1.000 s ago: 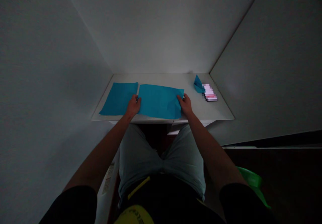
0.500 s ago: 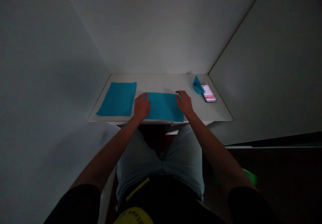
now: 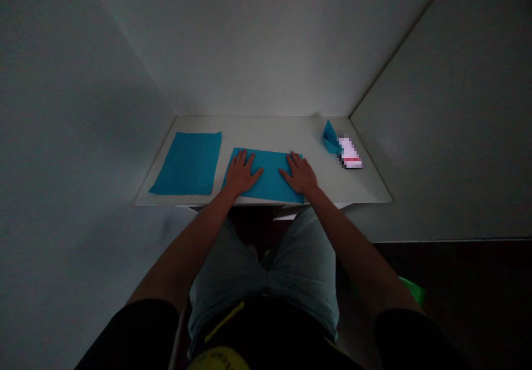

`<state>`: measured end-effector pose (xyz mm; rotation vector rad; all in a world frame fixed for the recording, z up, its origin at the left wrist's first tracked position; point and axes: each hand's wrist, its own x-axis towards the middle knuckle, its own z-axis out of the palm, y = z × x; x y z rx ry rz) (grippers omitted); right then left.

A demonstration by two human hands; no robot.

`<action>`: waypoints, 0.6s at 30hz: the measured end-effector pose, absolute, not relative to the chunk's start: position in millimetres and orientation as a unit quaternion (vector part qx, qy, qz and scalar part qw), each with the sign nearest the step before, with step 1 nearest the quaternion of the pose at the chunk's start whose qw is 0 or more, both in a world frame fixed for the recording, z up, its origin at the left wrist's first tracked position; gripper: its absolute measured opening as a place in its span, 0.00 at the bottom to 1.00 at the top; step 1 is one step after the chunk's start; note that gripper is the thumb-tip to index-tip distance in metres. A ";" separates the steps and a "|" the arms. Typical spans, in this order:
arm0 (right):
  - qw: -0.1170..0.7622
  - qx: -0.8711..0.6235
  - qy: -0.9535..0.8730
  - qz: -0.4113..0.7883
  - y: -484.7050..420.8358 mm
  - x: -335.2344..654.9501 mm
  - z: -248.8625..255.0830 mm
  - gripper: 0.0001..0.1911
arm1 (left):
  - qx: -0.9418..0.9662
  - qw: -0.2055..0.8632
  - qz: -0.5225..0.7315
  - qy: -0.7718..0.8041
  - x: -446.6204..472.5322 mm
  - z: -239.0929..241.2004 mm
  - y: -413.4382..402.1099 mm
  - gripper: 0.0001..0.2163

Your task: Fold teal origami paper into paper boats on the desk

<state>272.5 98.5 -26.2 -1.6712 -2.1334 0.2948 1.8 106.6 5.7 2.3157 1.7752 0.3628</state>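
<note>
A folded blue paper sheet [image 3: 270,176] lies near the front edge of a small white table [image 3: 266,132]. My left hand [image 3: 241,171] rests flat on its left part, fingers spread. My right hand [image 3: 300,173] rests flat on its right part, fingers spread too. Both palms press down on the sheet and hold nothing. A second blue sheet [image 3: 187,162] lies flat and unfolded to the left, apart from my hands.
A small folded blue paper shape [image 3: 331,137] stands at the table's back right, beside a blurred pink and white object [image 3: 351,155]. Walls close in the table on the left, back and right. My knees sit under its front edge.
The middle sheet went from a wide open sheet gripped at its side edges to a narrower folded strip. Both hands moved onto it and now lie flat.
</note>
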 end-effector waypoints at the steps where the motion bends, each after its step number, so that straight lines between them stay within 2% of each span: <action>1: 0.203 -0.602 -0.765 0.106 99.5 279.7 -26.0 0.46 | 0.783 0.102 0.121 0.601 -1.2 5.7 113.2 0.38; 7: 0.201 -0.619 -0.755 0.085 76.1 291.6 -23.4 0.51 | 0.804 0.104 0.079 0.580 6.4 22.0 139.6 0.37; 11: 0.217 -0.644 -0.732 0.047 38.6 290.3 -19.0 0.54 | 0.817 0.083 0.119 0.559 26.7 39.7 111.6 0.32; 14: 0.210 -0.657 -0.724 0.029 7.4 291.6 -17.0 0.54 | 0.772 0.078 0.155 0.612 27.5 40.4 74.2 0.31; 18: 0.207 -0.651 -0.730 0.011 -26.6 292.1 -16.4 0.49 | 0.668 0.060 0.164 0.724 5.3 29.3 51.4 0.38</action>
